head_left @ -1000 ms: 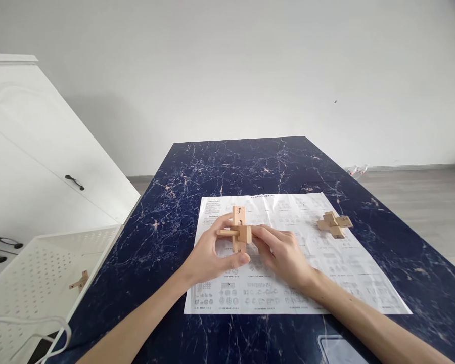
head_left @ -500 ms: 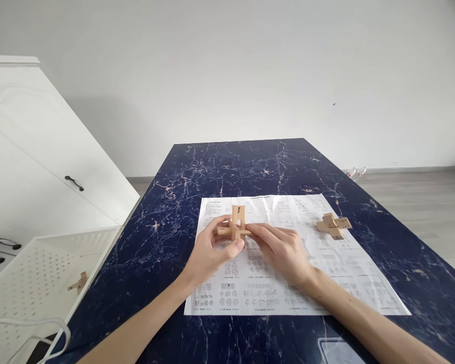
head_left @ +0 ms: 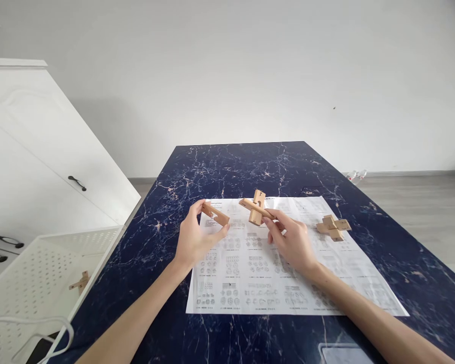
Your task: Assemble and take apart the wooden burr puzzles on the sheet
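Note:
Between its thumb and fingers, my left hand [head_left: 196,233] grips a single flat wooden puzzle piece [head_left: 216,214] with a notch cut in its middle. To the right, my right hand [head_left: 291,236] pinches two crossed wooden puzzle pieces [head_left: 257,208], one marked with a number and the other slanting across it. Both are held above a printed instruction sheet [head_left: 265,290] full of small diagrams. On the sheet's right side rests an assembled wooden cross puzzle [head_left: 333,227], apart from both hands.
The sheet lies on a dark blue marbled table [head_left: 231,169]. Left of it, a white perforated tray [head_left: 34,275] holds another wooden puzzle [head_left: 79,283] and a white cable [head_left: 60,323]. A white cabinet [head_left: 41,141] stands behind, and a clear-edged object [head_left: 343,353] sits at the near edge.
The wooden pieces held together by both hands have come apart. My left hand has moved left with one notched piece, my right hand slightly up and right with the crossed pair.

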